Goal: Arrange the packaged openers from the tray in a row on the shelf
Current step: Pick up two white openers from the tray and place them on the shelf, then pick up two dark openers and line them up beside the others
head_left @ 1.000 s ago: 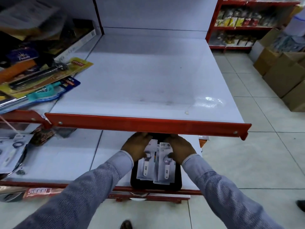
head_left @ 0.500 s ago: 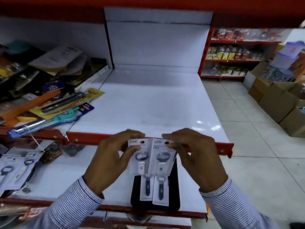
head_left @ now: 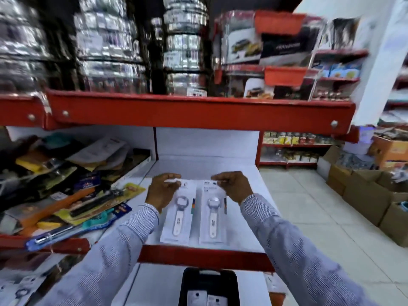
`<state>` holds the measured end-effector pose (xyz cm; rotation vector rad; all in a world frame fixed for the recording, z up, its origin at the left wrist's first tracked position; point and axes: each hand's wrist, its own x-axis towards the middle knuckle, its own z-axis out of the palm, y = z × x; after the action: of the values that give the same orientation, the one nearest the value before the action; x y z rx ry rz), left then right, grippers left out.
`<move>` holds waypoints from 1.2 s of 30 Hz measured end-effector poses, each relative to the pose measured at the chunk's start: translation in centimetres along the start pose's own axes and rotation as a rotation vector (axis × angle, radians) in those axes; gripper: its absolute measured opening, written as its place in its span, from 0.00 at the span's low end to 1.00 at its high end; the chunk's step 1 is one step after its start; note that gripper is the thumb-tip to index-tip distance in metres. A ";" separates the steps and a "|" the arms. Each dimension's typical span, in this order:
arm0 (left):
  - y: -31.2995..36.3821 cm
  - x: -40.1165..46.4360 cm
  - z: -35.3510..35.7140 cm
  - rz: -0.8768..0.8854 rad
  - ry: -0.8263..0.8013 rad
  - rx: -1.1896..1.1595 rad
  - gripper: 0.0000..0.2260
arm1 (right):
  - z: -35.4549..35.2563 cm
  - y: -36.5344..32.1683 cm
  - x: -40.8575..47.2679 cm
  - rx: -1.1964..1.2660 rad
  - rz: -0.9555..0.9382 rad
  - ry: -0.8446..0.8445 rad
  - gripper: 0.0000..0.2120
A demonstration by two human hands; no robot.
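Note:
Two packaged openers lie side by side over the white shelf (head_left: 240, 219), near its red front lip. My left hand (head_left: 162, 191) pinches the top of the left packaged opener (head_left: 179, 217). My right hand (head_left: 233, 186) pinches the top of the right packaged opener (head_left: 213, 215). Each card is white with a white-handled opener under clear plastic. Below the shelf, the black tray (head_left: 187, 286) sits on the lower shelf and still holds more packaged openers (head_left: 206, 298), only partly in view.
A heap of packaged tools and lighters (head_left: 66, 195) fills the shelf section to the left. A red shelf (head_left: 198, 111) above carries steel containers. Cardboard boxes (head_left: 362, 195) stand on the tiled floor to the right.
Both hands lifted two packaged openers out of the tray, raised them over the shelf's red lip and spread them apart side by side on the shelf. The camera tilted upward.

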<state>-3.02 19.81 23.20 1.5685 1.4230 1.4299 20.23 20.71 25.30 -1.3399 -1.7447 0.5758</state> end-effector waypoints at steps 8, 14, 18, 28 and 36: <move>-0.9 -1.1 0.7 -0.085 -0.187 0.509 0.22 | 2.6 3.1 -0.7 -0.264 0.143 -0.165 0.20; 0.8 -5.7 0.1 0.170 -0.220 0.897 0.40 | 1.3 0.1 -5.2 -0.674 -0.110 -0.024 0.33; 1.2 -9.9 -0.2 0.347 -0.120 1.055 0.35 | 0.7 -1.2 -10.4 -0.725 -0.222 0.173 0.34; -2.8 -20.2 -0.3 0.755 -0.158 0.878 0.29 | 1.7 3.9 -21.3 -0.629 -0.562 0.240 0.30; -13.8 -24.6 3.3 0.521 -0.632 0.846 0.31 | 6.9 13.5 -26.1 -0.695 -0.489 -0.185 0.29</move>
<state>-0.83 1.21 1.90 2.7524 1.3129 0.3952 23.91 1.44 2.33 -1.2366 -2.4495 -0.2177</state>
